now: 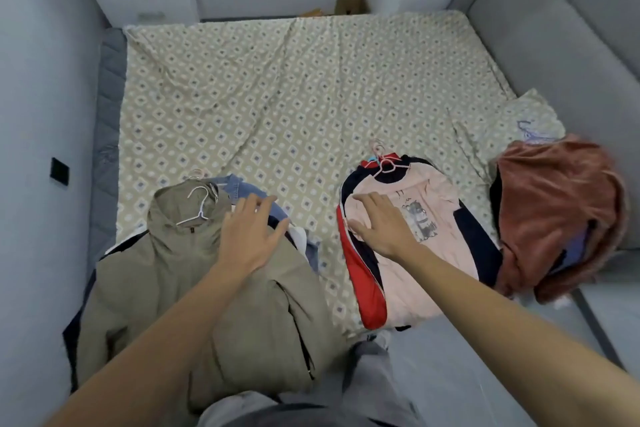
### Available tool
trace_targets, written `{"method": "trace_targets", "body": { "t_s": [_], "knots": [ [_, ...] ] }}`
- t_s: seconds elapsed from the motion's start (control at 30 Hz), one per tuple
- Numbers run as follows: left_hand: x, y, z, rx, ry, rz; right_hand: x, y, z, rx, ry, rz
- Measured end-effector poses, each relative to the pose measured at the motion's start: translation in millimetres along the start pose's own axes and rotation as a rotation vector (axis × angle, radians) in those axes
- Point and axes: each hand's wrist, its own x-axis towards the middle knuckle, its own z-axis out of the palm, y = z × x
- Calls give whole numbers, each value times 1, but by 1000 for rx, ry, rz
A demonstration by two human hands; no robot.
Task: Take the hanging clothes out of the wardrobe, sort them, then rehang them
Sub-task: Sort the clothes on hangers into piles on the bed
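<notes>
The left hand (pixel 251 232) lies open and flat on the khaki jacket (pixel 194 288), the right hand (pixel 379 224) open on the pink shirt (pixel 426 236). Both piles lie lengthwise on the bed (pixel 277 97), their hangers (pixel 195 204) pointing away, just beyond the fingertips.

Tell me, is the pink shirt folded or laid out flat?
Laid flat: the pink shirt lies spread on its pile with its hanger in the collar.

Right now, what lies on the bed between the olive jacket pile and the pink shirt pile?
In the head view, only bare patterned bedsheet separates the olive jacket from the pink shirt.
</notes>
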Motion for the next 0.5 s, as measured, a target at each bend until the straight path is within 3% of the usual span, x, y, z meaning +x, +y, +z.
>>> {"method": "trace_targets", "body": {
  "t_s": [0.27, 0.5],
  "knots": [
    [16, 137, 46, -101, 49, -132, -4, 149, -54, 38, -30, -85],
    [47, 233, 86, -82, 23, -129, 0, 253, -102, -15, -27, -68]
  ]
}}
